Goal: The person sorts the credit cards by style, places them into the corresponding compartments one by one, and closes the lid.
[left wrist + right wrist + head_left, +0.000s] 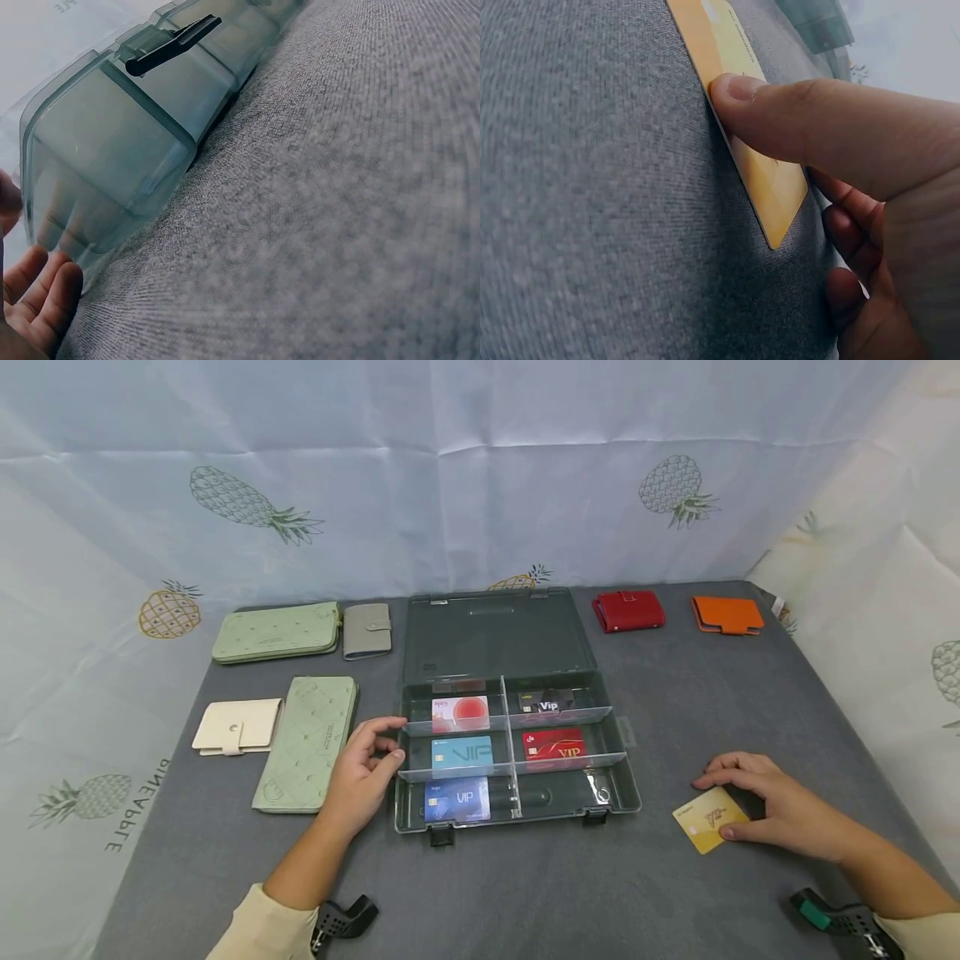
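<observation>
Near the table's right side, my right hand (783, 810) pinches a yellow card (701, 821). The right wrist view shows the thumb across the card's face, with the other fingers partly hidden past its far edge. My left hand (362, 781) rests against the left wall of a clear grey compartment box (821, 22), its fingertips touching the outside. The box lies with its lid (495, 639) folded back. Inside are a white-and-red card (460, 713), a light blue card (461, 753), a dark blue card (456, 799), a black card (546, 702) and a red card (553, 744).
Green wallets (277, 632) (307, 743), a grey card holder (367, 631) and a cream wallet (237, 725) lie left of the box. A red wallet (628, 611) and an orange one (727, 615) lie at the back right. Pineapple-print cloth hangs around the grey table (525, 893).
</observation>
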The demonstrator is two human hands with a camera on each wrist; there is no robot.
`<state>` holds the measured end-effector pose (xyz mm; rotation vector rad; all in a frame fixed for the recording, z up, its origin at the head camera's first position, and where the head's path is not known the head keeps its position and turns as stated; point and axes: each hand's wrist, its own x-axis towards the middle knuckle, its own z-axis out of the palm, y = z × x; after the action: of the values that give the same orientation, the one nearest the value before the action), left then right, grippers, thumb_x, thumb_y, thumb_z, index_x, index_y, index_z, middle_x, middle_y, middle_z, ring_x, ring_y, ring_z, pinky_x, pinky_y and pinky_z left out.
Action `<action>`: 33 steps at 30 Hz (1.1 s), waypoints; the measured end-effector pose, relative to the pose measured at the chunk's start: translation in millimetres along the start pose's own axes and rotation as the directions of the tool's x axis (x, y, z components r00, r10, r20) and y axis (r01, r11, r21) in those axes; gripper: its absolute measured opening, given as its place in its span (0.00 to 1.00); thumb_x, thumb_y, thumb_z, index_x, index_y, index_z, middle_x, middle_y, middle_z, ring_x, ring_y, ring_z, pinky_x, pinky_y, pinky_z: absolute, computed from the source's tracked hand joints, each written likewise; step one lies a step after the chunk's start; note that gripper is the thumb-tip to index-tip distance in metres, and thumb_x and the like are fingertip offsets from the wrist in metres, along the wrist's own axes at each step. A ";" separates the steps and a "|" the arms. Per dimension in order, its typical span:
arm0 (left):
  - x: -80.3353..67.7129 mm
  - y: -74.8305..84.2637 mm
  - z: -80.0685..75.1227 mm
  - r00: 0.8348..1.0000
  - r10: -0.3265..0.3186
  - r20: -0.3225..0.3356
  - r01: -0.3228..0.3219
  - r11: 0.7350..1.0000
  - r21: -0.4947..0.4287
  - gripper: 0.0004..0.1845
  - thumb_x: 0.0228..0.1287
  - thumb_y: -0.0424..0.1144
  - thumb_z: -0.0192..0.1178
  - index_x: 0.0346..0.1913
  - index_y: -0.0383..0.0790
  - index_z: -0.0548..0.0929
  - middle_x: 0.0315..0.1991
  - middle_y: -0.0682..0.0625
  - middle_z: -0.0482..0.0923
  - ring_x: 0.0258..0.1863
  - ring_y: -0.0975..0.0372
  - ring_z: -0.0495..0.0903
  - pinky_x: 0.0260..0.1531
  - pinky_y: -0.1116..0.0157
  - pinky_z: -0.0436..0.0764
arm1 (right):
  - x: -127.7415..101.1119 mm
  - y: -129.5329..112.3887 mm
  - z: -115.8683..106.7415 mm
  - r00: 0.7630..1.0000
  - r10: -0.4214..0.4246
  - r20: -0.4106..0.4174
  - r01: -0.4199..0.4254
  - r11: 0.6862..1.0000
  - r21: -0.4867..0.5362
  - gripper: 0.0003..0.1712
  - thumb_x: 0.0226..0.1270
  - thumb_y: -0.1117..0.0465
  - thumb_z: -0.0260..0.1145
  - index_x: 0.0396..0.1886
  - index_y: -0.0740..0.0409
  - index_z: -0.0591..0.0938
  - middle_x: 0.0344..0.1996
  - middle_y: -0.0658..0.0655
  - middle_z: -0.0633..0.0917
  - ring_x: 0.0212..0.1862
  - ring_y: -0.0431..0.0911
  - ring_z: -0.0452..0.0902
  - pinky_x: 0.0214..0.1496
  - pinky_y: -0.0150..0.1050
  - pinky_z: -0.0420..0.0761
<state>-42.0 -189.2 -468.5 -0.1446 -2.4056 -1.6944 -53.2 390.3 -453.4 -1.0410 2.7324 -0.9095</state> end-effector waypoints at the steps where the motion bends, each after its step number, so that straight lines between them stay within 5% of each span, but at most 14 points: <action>1: -0.3 0.1 -0.1 1.000 0.000 -0.001 0.000 1.000 0.000 0.23 0.69 0.22 0.61 0.64 0.42 0.84 0.59 0.45 0.79 0.42 0.61 0.79 0.30 0.72 0.79 | 0.5 -0.2 0.6 1.000 -0.006 -0.003 0.006 1.000 0.003 0.40 0.40 0.66 0.90 0.57 0.41 0.86 0.56 0.43 0.78 0.61 0.31 0.61 0.60 0.23 0.57; 7: -0.2 0.1 0.2 1.000 -0.003 0.004 0.003 1.000 0.006 0.23 0.70 0.23 0.61 0.64 0.42 0.83 0.59 0.45 0.79 0.42 0.60 0.79 0.30 0.71 0.79 | 4.1 1.9 2.9 0.998 -0.053 -0.035 0.053 0.999 0.007 0.40 0.35 0.67 0.91 0.50 0.38 0.84 0.52 0.43 0.79 0.58 0.34 0.63 0.61 0.26 0.54; 11: 0.1 0.2 0.0 1.000 -0.002 0.004 0.002 1.000 0.008 0.23 0.70 0.23 0.61 0.64 0.42 0.83 0.59 0.45 0.79 0.42 0.59 0.79 0.31 0.71 0.79 | 5.6 2.3 3.2 0.999 -0.006 -0.045 0.005 1.000 -0.006 0.38 0.35 0.64 0.92 0.46 0.38 0.81 0.50 0.43 0.79 0.57 0.34 0.63 0.60 0.26 0.55; 18: -0.1 -1.0 0.0 1.000 0.001 0.004 -0.001 1.000 0.004 0.23 0.70 0.22 0.61 0.64 0.42 0.83 0.58 0.45 0.79 0.42 0.59 0.78 0.30 0.72 0.78 | 7.3 -1.4 -3.1 0.970 0.242 -0.015 -0.240 0.967 0.083 0.24 0.56 0.65 0.85 0.44 0.43 0.79 0.40 0.44 0.79 0.45 0.37 0.69 0.42 0.31 0.69; 24: 0.8 0.2 -0.5 1.000 -0.004 0.006 0.004 1.000 0.009 0.23 0.70 0.23 0.61 0.64 0.42 0.83 0.58 0.45 0.79 0.43 0.59 0.78 0.31 0.71 0.78 | 13.1 1.2 -12.1 0.963 0.265 0.044 -0.267 0.926 0.267 0.11 0.72 0.72 0.71 0.43 0.53 0.81 0.31 0.49 0.81 0.32 0.43 0.75 0.28 0.37 0.74; 33: 0.0 1.4 -0.6 1.000 -0.018 0.006 0.018 1.000 0.012 0.23 0.71 0.23 0.61 0.64 0.43 0.83 0.58 0.46 0.79 0.43 0.58 0.78 0.31 0.71 0.78 | 37.0 -14.3 -37.6 0.931 0.334 0.146 -0.364 0.871 0.330 0.03 0.78 0.67 0.67 0.45 0.57 0.82 0.34 0.55 0.83 0.37 0.46 0.79 0.35 0.38 0.80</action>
<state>-41.7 -189.3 -467.0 -0.1269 -2.4284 -1.6898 -83.5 377.4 -409.8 -0.4853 2.4393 -1.1932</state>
